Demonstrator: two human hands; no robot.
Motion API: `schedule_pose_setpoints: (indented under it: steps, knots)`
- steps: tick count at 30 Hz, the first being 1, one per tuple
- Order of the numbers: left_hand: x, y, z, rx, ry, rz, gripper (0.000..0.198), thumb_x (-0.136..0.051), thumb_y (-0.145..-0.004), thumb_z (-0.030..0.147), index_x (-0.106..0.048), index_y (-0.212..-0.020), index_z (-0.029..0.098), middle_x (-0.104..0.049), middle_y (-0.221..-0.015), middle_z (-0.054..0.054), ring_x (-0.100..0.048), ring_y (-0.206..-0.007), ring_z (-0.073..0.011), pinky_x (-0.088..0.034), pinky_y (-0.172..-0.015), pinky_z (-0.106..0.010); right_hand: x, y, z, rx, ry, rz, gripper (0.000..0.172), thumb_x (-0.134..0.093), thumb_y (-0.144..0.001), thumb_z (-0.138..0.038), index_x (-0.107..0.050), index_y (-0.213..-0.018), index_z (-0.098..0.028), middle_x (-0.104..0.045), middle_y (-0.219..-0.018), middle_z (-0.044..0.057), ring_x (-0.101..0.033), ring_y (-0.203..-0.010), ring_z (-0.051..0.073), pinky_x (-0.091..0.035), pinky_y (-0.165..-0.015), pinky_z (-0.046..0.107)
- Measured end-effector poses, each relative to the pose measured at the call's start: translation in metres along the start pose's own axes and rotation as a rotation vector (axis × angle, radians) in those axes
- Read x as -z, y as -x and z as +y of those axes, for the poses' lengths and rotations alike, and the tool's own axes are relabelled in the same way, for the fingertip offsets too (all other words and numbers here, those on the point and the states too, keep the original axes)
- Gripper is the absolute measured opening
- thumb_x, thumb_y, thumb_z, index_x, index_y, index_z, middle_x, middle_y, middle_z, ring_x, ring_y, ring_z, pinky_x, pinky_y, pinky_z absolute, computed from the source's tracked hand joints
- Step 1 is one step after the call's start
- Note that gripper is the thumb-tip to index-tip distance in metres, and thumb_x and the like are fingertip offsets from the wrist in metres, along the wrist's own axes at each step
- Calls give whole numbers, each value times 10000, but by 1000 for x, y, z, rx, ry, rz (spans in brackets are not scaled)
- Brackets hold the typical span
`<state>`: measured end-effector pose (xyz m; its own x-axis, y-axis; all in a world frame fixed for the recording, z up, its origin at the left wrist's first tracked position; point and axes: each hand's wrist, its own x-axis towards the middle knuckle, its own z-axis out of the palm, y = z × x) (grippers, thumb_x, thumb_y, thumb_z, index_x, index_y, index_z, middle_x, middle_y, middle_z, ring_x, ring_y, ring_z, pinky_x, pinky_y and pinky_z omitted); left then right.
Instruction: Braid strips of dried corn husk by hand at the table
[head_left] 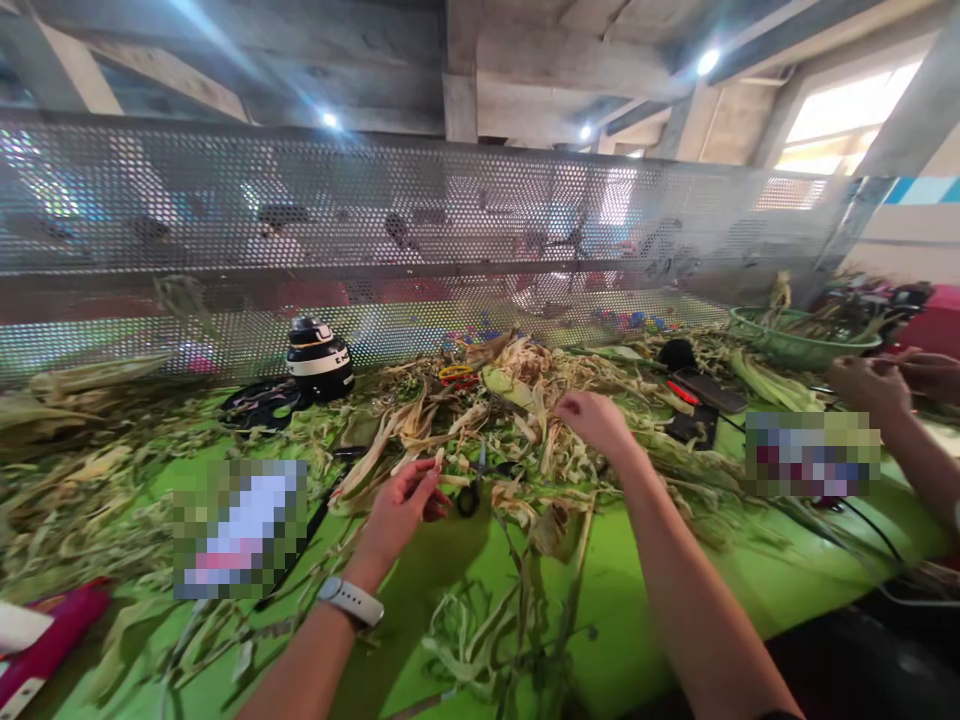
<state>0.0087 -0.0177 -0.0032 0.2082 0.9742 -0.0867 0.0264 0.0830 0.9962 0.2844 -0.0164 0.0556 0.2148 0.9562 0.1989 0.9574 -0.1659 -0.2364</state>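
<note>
My left hand [405, 505], with a white watch [350, 600] on its wrist, hovers over the green table [667, 640] and pinches a thin pale strip of corn husk [439, 460] between thumb and fingers. My right hand [596, 420] reaches further out, palm down, with its fingers curled into the pile of dry corn husks [517, 400]; I cannot see what it grips. A pair of black-handled scissors [472, 485] lies between the two hands.
Husks litter the whole table. A black and white round device [319, 357] stands at the back left by a perforated metal screen [420, 230]. Another person's hands [885, 385] work at the right, near a green basket [799, 345]. A pink case [45, 635] lies at the near left.
</note>
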Motion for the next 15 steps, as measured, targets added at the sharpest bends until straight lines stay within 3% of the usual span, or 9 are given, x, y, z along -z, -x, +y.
schedule_pose_setpoints:
  steps: [2,4,7,9,11,13,15]
  knots:
    - [0,-1,-3,-2,-15,-3,428,-649,-668,447,-568,-961,145,-639,-588,11,-588,-514,-129,-492,-523,-235,-16,1,-21,41,-2,-8,244,-486,-831,-356,-667,-848,-194,-683,-863,64,-591,-773,180,-372,-627,249]
    - [0,-2,-6,-26,-29,-3,423,-658,-659,444,-576,-951,149,-642,-613,6,-599,-540,-140,-502,-531,-246,-31,2,-35,15,68,-5,223,-523,-797,-302,-669,-855,-143,-672,-908,136,-596,-839,236,-393,-662,286]
    - [-1,-3,-8,-34,-62,-3,428,-655,-655,459,-584,-950,158,-644,-625,0,-605,-548,-153,-497,-508,-251,-42,0,-37,3,53,28,207,-476,-796,-191,-675,-780,-139,-664,-905,149,-584,-876,243,-392,-708,301]
    - [-1,-3,-8,-20,-102,-3,426,-641,-660,476,-591,-943,163,-642,-602,-3,-603,-531,-160,-488,-491,-253,-41,-3,-29,-17,-147,124,217,-469,-795,-209,-669,-728,-160,-660,-863,112,-572,-857,223,-385,-710,289]
    - [0,-2,-7,-28,-168,-1,406,-623,-670,492,-610,-912,165,-642,-579,-7,-605,-524,-168,-484,-494,-256,-37,-8,-20,-44,-515,184,209,-512,-762,-281,-652,-661,-164,-640,-752,69,-556,-780,202,-377,-668,271]
    - [1,-1,-6,-73,-271,-3,387,-590,-696,510,-645,-868,168,-649,-584,-17,-612,-537,-177,-482,-509,-260,-35,-13,-16,-54,-818,146,237,-549,-718,-351,-636,-618,-155,-594,-626,32,-526,-659,170,-364,-599,256]
    - [3,1,-5,-143,-396,-8,403,-548,-728,525,-678,-889,179,-656,-593,-21,-616,-550,-184,-478,-523,-264,-35,-14,-18,-36,-939,73,288,-553,-697,-415,-640,-628,-149,-559,-557,7,-478,-554,132,-345,-538,242]
